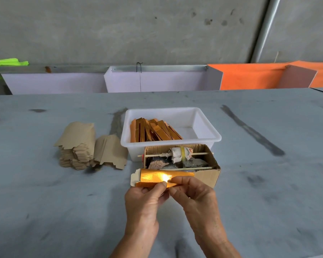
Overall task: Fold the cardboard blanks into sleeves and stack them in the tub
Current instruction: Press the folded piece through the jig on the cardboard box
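Observation:
A shiny gold cardboard blank [153, 176] is held just above the table, in front of a small brown box. My left hand [145, 203] pinches its near edge with thumb and fingers. My right hand [194, 198] pinches the same edge beside it, fingers curled over the fold. The blank's pale tab sticks out at the left end. Behind it, a white plastic tub [209, 138] holds several folded gold sleeves [153, 130] leaning in its left half. A stack of flat brown blanks [78, 144] lies on the table to the left, with a second fanned bunch [110, 151] beside it.
An open brown cardboard box [209, 174] sits between the tub and my hands, holding a cloth-wrapped roller on sticks and grey lumps. The grey table [268, 183] has dark smears. White and orange panels stand along the far edge under a concrete wall.

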Demonstrator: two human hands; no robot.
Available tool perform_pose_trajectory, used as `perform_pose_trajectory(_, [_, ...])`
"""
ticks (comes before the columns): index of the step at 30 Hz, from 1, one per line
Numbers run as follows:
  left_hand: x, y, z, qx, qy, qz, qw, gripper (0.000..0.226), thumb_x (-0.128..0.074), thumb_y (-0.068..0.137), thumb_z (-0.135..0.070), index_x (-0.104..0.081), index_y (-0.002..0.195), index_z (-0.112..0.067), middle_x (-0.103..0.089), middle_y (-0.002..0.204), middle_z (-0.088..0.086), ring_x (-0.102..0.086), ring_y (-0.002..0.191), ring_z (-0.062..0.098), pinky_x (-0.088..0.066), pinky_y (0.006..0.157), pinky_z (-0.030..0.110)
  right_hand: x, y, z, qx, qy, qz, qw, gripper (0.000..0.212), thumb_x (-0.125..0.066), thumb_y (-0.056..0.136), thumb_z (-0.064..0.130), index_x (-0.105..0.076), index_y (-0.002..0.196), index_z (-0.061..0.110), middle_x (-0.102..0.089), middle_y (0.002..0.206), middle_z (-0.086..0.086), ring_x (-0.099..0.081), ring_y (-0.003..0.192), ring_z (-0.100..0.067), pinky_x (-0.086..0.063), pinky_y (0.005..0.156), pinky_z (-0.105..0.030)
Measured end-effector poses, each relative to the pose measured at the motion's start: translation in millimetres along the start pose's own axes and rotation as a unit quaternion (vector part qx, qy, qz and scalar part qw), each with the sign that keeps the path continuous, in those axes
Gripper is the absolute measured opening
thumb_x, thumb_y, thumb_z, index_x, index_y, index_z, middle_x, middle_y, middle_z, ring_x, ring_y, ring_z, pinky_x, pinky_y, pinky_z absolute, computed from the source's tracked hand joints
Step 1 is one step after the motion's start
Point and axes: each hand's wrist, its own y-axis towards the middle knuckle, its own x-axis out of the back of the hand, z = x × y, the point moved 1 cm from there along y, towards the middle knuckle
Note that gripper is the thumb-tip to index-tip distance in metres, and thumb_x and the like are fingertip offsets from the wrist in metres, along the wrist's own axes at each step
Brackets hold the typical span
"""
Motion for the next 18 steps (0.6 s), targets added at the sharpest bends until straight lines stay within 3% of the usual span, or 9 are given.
perform_pose_trajectory(14, [-1.0,-0.7,1.4,0.005,0.015,-0.005,1.000,0.017,-0.061,0.077,0.016,-0.066,0.083,0.001,-0.070,0.074,0.014,-0.068,0.071,0.027,-0.057,0.056,0.030,1.4,1.2,-2.9,-0.013,-0.020,0.004,1.000,0.022,-0.072,0.077,-0.002,-0.073,0.080,0.020,-0.068,0.064,-0.010,-0.062,0.065,-0.013,-0.051,0.068,-0.025])
perform_pose_trajectory(18, [-1.2,-1.3,0.9,0.002,0.019,-0.010,1.000,0.017,-0.062,0.077,0.016,-0.066,0.081,0.000,-0.070,0.069,0.012,-0.068,0.067,0.024,-0.056,0.053,0.028,1.0,1.8,-3.0,-0.020,-0.028,0.011,0.999,0.022,-0.072,0.079,0.000,-0.073,0.082,0.022,-0.069,0.065,-0.006,-0.062,0.065,-0.013,-0.047,0.061,-0.018])
